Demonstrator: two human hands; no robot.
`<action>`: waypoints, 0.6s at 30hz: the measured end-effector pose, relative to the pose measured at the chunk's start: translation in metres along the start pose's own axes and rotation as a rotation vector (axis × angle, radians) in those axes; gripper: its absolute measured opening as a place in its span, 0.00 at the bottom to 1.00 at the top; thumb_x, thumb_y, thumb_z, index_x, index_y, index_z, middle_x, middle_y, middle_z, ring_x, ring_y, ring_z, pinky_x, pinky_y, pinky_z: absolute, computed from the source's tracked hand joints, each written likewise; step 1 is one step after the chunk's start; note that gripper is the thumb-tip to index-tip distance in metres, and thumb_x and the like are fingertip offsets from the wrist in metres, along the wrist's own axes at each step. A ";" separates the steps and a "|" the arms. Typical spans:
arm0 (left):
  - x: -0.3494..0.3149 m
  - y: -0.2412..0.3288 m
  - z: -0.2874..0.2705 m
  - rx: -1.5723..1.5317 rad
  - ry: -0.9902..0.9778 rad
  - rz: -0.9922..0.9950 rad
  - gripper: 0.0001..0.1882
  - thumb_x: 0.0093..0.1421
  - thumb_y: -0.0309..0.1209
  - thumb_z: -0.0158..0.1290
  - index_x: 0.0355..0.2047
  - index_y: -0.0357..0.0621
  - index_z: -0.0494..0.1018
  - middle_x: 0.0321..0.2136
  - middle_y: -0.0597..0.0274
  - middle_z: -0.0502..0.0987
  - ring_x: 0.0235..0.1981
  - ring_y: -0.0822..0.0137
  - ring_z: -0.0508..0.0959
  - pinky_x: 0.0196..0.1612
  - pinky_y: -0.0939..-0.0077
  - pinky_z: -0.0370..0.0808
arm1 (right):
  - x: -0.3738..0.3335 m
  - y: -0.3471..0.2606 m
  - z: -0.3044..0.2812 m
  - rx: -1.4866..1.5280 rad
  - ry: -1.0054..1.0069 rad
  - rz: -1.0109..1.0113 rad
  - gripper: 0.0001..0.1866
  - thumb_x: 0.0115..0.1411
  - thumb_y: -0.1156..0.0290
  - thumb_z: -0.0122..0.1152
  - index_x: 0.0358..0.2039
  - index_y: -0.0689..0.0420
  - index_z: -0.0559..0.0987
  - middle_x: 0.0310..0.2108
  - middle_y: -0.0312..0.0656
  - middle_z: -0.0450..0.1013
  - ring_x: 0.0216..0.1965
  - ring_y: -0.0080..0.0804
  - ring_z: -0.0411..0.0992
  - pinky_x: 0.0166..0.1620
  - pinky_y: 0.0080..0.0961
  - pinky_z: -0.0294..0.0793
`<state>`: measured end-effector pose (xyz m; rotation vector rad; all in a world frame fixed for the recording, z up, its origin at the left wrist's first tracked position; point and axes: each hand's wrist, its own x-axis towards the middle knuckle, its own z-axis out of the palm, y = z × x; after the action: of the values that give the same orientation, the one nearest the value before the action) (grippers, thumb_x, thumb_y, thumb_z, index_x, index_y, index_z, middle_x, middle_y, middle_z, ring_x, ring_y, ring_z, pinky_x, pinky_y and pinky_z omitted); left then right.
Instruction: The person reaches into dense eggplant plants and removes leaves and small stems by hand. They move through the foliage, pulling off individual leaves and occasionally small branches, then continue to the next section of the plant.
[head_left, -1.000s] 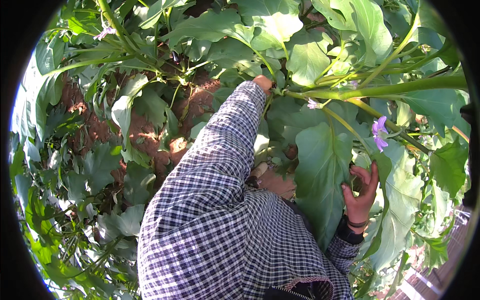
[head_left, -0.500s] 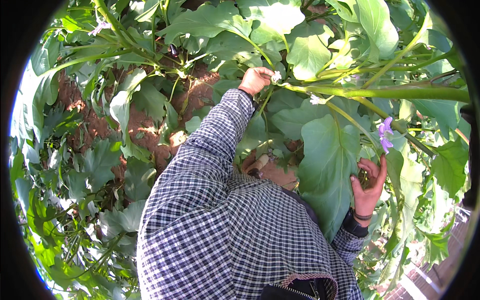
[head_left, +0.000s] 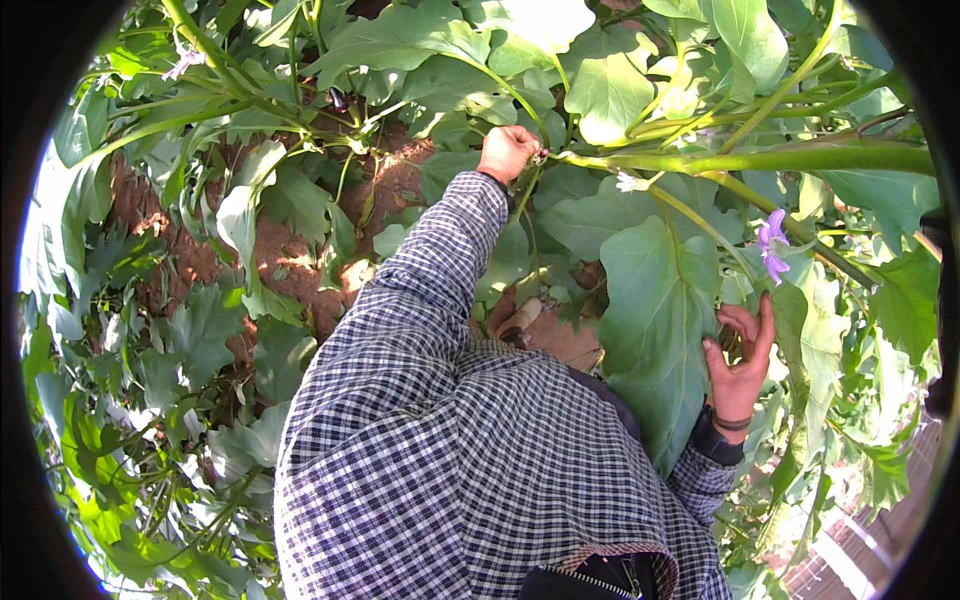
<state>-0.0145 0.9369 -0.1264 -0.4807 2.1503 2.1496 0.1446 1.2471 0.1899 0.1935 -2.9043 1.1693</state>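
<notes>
My left hand (head_left: 508, 153) is closed, its fingertips pinching at a flower at the tip of a thick green eggplant stem (head_left: 800, 160). Only a small dark purple bit (head_left: 543, 155) shows at the fingertips; the rest is hidden by the fingers. Just right of it, a pale flower (head_left: 630, 182) hangs from the same stem. My right hand (head_left: 742, 362) is raised with fingers apart, holding nothing visible, beside a large broad leaf (head_left: 655, 330). Above its fingertips hangs a purple flower (head_left: 772, 246).
Leafy eggplant plants crowd all sides. A small dark fruit (head_left: 338, 99) and another pale purple flower (head_left: 184, 63) show at the upper left. Reddish soil (head_left: 290, 255) lies between the plants. A shoe (head_left: 518, 318) is partly visible below my left forearm.
The pale petals seen at my left fingertips are no longer visible, and a dark purple bit shows there. My left fingers have curled in more. My right hand has hardly moved.
</notes>
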 end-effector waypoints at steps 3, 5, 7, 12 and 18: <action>0.000 -0.008 -0.003 -0.163 -0.061 -0.010 0.04 0.57 0.22 0.55 0.27 0.35 0.79 0.31 0.60 0.81 0.27 0.74 0.77 0.33 0.78 0.75 | -0.001 0.001 -0.001 -0.009 0.001 0.017 0.49 0.42 0.88 0.65 0.66 0.60 0.55 0.44 0.46 0.74 0.45 0.35 0.73 0.54 0.31 0.69; 0.000 -0.013 -0.003 -0.327 -0.117 -0.015 0.05 0.58 0.21 0.54 0.27 0.35 0.78 0.35 0.58 0.80 0.28 0.73 0.77 0.34 0.78 0.76 | -0.002 0.001 -0.002 0.002 -0.003 0.020 0.49 0.43 0.88 0.65 0.66 0.60 0.55 0.44 0.46 0.74 0.45 0.35 0.73 0.54 0.31 0.69; 0.002 -0.017 -0.002 -0.341 -0.144 -0.010 0.05 0.59 0.21 0.53 0.27 0.35 0.77 0.38 0.55 0.79 0.30 0.72 0.77 0.36 0.76 0.77 | -0.003 0.001 -0.002 -0.007 0.000 0.023 0.49 0.43 0.88 0.65 0.66 0.60 0.55 0.44 0.46 0.74 0.45 0.35 0.73 0.54 0.31 0.69; 0.004 -0.023 -0.003 -0.335 -0.184 0.051 0.05 0.58 0.21 0.53 0.26 0.35 0.77 0.37 0.56 0.79 0.31 0.72 0.77 0.37 0.76 0.76 | -0.003 0.002 -0.003 -0.014 0.000 0.022 0.49 0.43 0.87 0.65 0.67 0.60 0.55 0.44 0.46 0.74 0.45 0.35 0.73 0.55 0.31 0.69; 0.001 -0.026 -0.005 -0.246 -0.146 0.119 0.05 0.50 0.18 0.59 0.23 0.39 0.74 0.41 0.59 0.77 0.31 0.75 0.73 0.38 0.80 0.72 | -0.003 0.003 -0.002 -0.007 -0.003 0.029 0.50 0.42 0.88 0.65 0.67 0.60 0.54 0.44 0.46 0.74 0.45 0.35 0.73 0.55 0.31 0.68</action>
<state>-0.0082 0.9321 -0.1515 -0.2048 1.8943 2.4430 0.1467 1.2510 0.1893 0.1536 -2.9235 1.1633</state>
